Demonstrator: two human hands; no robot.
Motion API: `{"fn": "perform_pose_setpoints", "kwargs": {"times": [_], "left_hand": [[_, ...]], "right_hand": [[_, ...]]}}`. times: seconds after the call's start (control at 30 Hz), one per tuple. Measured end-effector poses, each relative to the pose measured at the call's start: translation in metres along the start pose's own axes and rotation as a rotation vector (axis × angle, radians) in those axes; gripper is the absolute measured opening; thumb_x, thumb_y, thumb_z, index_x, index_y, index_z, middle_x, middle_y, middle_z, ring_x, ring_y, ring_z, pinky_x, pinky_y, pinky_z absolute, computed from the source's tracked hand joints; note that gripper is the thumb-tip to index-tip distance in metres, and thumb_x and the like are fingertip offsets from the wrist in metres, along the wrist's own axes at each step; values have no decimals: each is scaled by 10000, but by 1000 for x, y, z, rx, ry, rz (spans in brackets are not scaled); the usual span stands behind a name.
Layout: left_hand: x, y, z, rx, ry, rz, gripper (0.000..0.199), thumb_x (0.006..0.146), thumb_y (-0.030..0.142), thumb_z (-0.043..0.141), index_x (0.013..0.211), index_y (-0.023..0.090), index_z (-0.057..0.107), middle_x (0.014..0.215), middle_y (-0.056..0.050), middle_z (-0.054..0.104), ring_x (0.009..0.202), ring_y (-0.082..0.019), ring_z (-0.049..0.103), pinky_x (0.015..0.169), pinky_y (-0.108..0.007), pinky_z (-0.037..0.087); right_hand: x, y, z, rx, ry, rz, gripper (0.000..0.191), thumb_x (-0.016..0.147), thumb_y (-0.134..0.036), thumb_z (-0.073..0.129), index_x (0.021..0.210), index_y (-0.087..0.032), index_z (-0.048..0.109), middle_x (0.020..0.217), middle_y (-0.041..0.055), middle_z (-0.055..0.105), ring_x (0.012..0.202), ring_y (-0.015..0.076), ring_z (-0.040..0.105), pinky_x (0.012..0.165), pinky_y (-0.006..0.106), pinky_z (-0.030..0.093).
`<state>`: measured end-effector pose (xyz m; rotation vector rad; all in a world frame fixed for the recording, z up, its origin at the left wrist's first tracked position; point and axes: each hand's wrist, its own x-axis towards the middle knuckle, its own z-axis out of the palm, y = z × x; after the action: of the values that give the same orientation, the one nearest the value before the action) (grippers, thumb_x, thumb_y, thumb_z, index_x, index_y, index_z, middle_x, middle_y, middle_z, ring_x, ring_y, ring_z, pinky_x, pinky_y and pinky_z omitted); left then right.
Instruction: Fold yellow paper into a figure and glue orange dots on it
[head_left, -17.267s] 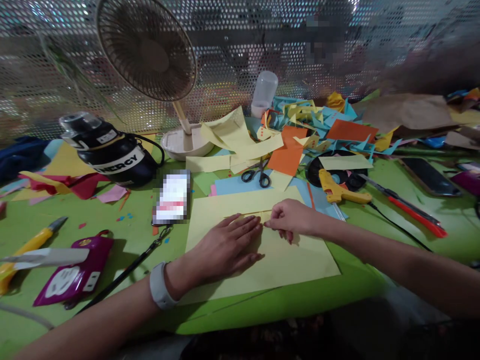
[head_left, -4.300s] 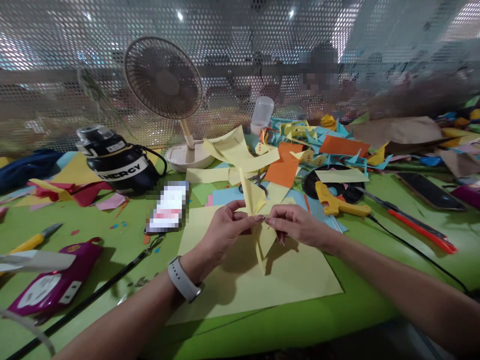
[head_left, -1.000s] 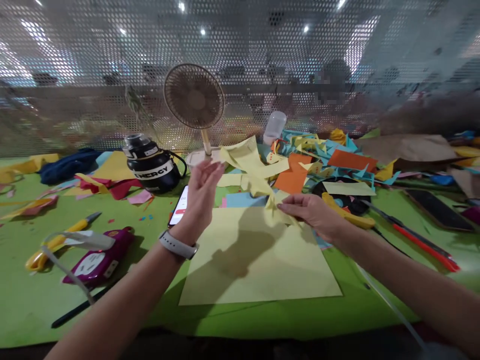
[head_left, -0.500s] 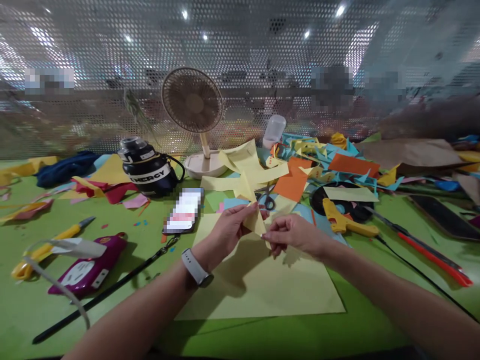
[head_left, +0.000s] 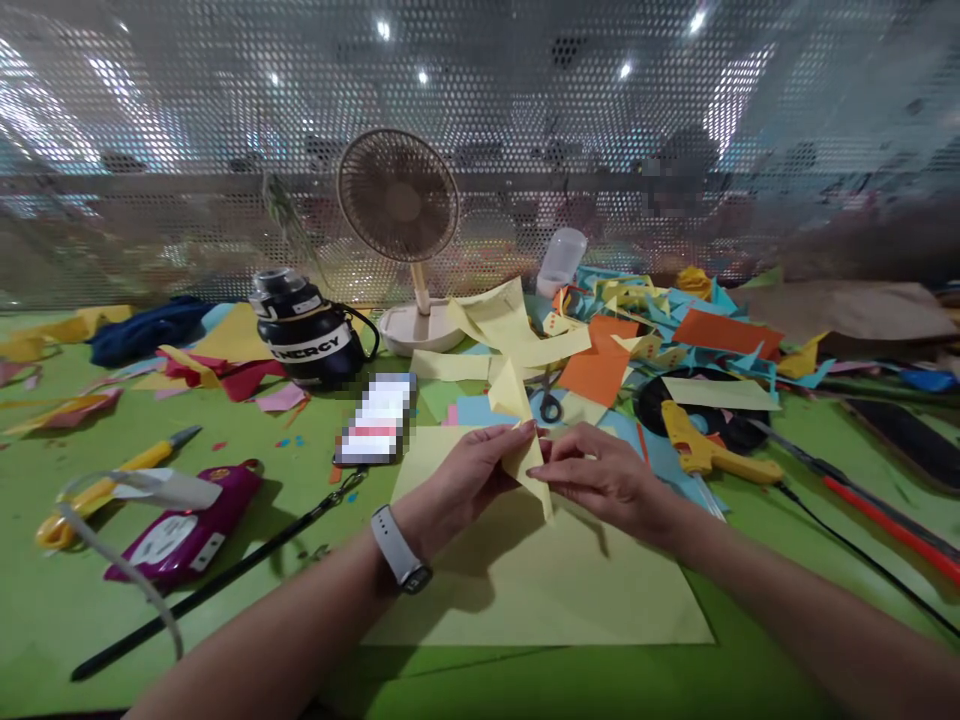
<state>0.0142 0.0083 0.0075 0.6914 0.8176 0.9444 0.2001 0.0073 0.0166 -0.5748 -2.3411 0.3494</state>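
Note:
A folded pale yellow paper piece (head_left: 531, 472) is held up between both hands, over a large pale yellow sheet (head_left: 600, 600) lying flat on the green table. My left hand (head_left: 480, 470), with a grey-banded watch on the wrist, pinches the piece's upper left side. Thumb and fingers of my right hand (head_left: 592, 475) close on its right edge. The piece's narrow lower end points down. Behind the hands, dark scissors (head_left: 550, 400) lie partly hidden near more yellow paper strips (head_left: 510, 325).
A fan (head_left: 401, 200), a dark flask (head_left: 311, 335) and a phone (head_left: 377, 420) stand or lie ahead left. A purple device (head_left: 191, 525) is at left. At right are a yellow glue gun (head_left: 705, 450), a red-handled tool (head_left: 892, 525) and orange paper (head_left: 727, 333).
My right fingers have shifted up along the paper's edge, and its lower tip now shows below them. The whole view has moved slightly, with objects appearing farther right.

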Motion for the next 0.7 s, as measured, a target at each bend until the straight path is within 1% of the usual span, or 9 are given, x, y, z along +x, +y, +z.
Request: {"fn": "perform_pose_setpoints", "kwargs": {"times": [0.1, 0.17, 0.27, 0.33, 0.4, 0.5, 0.6, 0.7], "left_hand": [[-3, 0, 2, -1, 24, -18, 291, 662, 394, 782, 762, 136, 693, 754, -40, 642, 611, -104, 532, 541, -213, 421], [-5, -1, 1, 10, 44, -7, 291, 660, 392, 784, 761, 137, 688, 741, -26, 625, 611, -98, 518, 539, -206, 418], [-6, -6, -1, 25, 18, 48, 277, 700, 403, 752, 751, 141, 678, 689, 6, 585, 594, -81, 483, 563, -198, 426], [-6, -9, -3, 24, 20, 77, 276, 718, 414, 735, 733, 146, 669, 620, 33, 540, 540, -64, 434, 541, -188, 412], [-6, -11, -3, 15, 36, 83, 275, 714, 416, 739, 728, 151, 667, 592, 45, 517, 511, -57, 409, 516, -181, 400], [-8, -11, -2, 4, 28, 64, 269, 708, 396, 750, 793, 149, 686, 676, 15, 577, 568, -72, 480, 556, -188, 435], [-10, -9, -1, -32, 25, 50, 267, 703, 360, 763, 839, 139, 698, 745, -20, 631, 640, -95, 551, 599, -194, 465], [-12, -8, -1, -106, -1, 51, 258, 719, 359, 749, 850, 142, 705, 801, -43, 671, 678, -115, 594, 624, -205, 491]], "right_hand": [[0, 2, 2, 115, 47, 43, 223, 882, -202, 569, 1061, -273, 680, 917, 39, 587, 898, 136, 586, 782, 269, 502], [0, 3, 3, 161, 55, 62, 198, 876, -223, 582, 1033, -272, 693, 899, 36, 570, 873, 131, 591, 774, 264, 512], [2, 3, 4, 180, 71, 66, 157, 865, -243, 601, 970, -266, 715, 886, 35, 560, 852, 129, 594, 756, 258, 524], [2, 2, 4, 176, 99, 70, 154, 864, -241, 601, 959, -265, 720, 911, 42, 564, 885, 138, 596, 782, 270, 525], [2, 0, 5, 164, 137, 80, 165, 867, -235, 595, 969, -271, 719, 943, 50, 570, 911, 145, 596, 789, 278, 527], [1, -1, 5, 140, 148, 76, 190, 868, -223, 593, 1002, -290, 711, 974, 51, 598, 924, 149, 602, 789, 287, 532], [0, 0, 4, 163, 88, 44, 210, 877, -229, 582, 1037, -299, 698, 960, 44, 647, 910, 147, 622, 804, 293, 536], [0, 1, 4, 164, 68, 65, 202, 879, -237, 579, 1030, -283, 704, 954, 55, 667, 910, 156, 630, 800, 297, 536]]}}
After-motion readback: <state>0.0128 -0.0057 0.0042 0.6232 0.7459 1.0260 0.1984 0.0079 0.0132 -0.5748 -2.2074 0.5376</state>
